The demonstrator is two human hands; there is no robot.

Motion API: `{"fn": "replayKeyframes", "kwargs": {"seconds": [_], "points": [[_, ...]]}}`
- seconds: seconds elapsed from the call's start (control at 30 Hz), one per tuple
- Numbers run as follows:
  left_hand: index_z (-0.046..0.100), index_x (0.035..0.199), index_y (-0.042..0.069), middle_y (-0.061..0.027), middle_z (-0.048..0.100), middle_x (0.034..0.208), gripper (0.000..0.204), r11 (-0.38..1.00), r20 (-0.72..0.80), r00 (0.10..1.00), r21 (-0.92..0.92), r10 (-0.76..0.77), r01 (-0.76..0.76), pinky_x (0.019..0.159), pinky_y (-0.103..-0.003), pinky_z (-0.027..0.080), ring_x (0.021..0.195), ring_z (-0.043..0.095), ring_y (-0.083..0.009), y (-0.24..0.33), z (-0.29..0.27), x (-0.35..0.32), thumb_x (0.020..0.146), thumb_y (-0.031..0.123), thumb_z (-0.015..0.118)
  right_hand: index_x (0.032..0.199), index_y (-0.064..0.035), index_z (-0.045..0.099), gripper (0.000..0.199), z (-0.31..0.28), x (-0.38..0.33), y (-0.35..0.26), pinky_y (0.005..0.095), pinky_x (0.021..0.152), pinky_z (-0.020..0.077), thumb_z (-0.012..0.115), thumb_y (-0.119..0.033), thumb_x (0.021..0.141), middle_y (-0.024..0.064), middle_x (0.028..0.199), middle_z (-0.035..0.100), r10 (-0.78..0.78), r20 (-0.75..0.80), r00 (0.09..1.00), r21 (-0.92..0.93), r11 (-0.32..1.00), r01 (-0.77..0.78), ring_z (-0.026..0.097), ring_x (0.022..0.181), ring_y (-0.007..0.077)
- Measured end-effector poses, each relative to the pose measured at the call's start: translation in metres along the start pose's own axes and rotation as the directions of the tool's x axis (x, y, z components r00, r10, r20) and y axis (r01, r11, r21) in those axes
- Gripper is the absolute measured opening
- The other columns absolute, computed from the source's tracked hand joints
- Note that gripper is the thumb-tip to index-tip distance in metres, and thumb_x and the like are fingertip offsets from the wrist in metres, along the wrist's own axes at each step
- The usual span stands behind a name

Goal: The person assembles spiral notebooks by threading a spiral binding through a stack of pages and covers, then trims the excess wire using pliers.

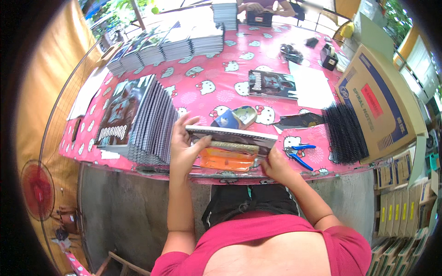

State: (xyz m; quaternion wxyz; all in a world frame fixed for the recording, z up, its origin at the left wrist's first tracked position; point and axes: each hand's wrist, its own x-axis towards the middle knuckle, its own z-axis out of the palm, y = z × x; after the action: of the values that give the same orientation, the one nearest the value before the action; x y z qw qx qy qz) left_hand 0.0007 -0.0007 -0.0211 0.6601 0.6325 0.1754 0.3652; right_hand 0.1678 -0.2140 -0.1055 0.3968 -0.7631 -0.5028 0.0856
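Note:
In front of me at the table's near edge, a notebook with an orange and dark cover stands tilted between my hands. Its long pale upper edge has a dark dotted line under it. My left hand grips the left end, thumb on the cover and fingers behind. My right hand holds the lower right corner; some of its fingers are hidden. Just beyond lies a blue and tan rounded object. Blue-handled pliers, apparently cutters, lie right of my right hand.
A tall stack of spiral notebooks stands at left, more stacks behind. Dark-covered notebooks lie beside white paper. Black spiral coils lean by a cardboard box. A co-worker's hands are across the table.

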Motion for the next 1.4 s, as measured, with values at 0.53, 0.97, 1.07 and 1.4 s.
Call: {"fn": "replayKeyframes", "kwargs": {"seconds": [0.53, 0.97, 1.07, 1.4], "points": [[0.029, 0.143, 0.007, -0.0172, 0.026, 0.147, 0.086, 0.563, 0.0, 0.817, 0.724, 0.577, -0.398, 0.113, -0.045, 0.012, 0.138, 0.023, -0.0302, 0.019, 0.06, -0.023, 0.071, 0.012, 0.077, 0.092, -0.0039, 0.069, 0.019, -0.164, 0.069, 0.124, 0.0431, 0.08, 0.0528, 0.066, -0.018, 0.081, 0.0196, 0.097, 0.067, 0.555, -0.413, 0.722, -0.609, 0.421, -0.672, 0.065, 0.095, 0.034], [0.06, 0.119, 0.009, -0.0115, 0.061, 0.116, 0.044, 0.445, 0.464, 0.835, 0.707, 0.295, -0.55, 0.103, -0.048, 0.025, 0.111, 0.055, -0.0291, 0.019, 0.093, -0.007, 0.08, 0.03, 0.068, 0.085, 0.0021, 0.06, 0.015, -0.151, 0.06, 0.121, 0.0429, 0.076, 0.0467, 0.061, 0.006, 0.07, 0.0205, 0.088, 0.06, 0.055, -0.489, 0.871, -0.307, 0.923, -0.231, 0.059, 0.084, 0.0371], [0.07, 0.094, 0.009, -0.0075, 0.067, 0.099, 0.027, 0.526, 0.421, 0.827, 0.639, 0.372, -0.561, 0.094, -0.041, 0.032, 0.098, 0.06, -0.0241, 0.014, 0.09, -0.008, 0.073, 0.024, 0.075, 0.093, 0.0013, 0.055, 0.023, -0.139, 0.062, 0.097, 0.0436, 0.077, 0.0455, 0.06, 0.007, 0.072, 0.0193, 0.093, 0.055, 0.063, -0.482, 0.874, -0.313, 0.919, -0.239, 0.057, 0.087, 0.0372], [0.069, 0.083, 0.012, 0.0016, 0.064, 0.08, 0.016, 0.519, 0.345, 0.811, 0.636, 0.472, -0.572, 0.091, -0.04, 0.033, 0.077, 0.059, -0.0151, 0.011, 0.095, -0.012, 0.072, 0.022, 0.076, 0.109, -0.0043, 0.065, 0.035, -0.096, 0.008, -0.055, 0.0333, 0.063, 0.0483, 0.071, -0.003, 0.074, 0.014, 0.089, 0.057, -0.202, -0.29, 0.935, -0.008, 0.978, 0.209, 0.058, 0.075, 0.0254]]}}
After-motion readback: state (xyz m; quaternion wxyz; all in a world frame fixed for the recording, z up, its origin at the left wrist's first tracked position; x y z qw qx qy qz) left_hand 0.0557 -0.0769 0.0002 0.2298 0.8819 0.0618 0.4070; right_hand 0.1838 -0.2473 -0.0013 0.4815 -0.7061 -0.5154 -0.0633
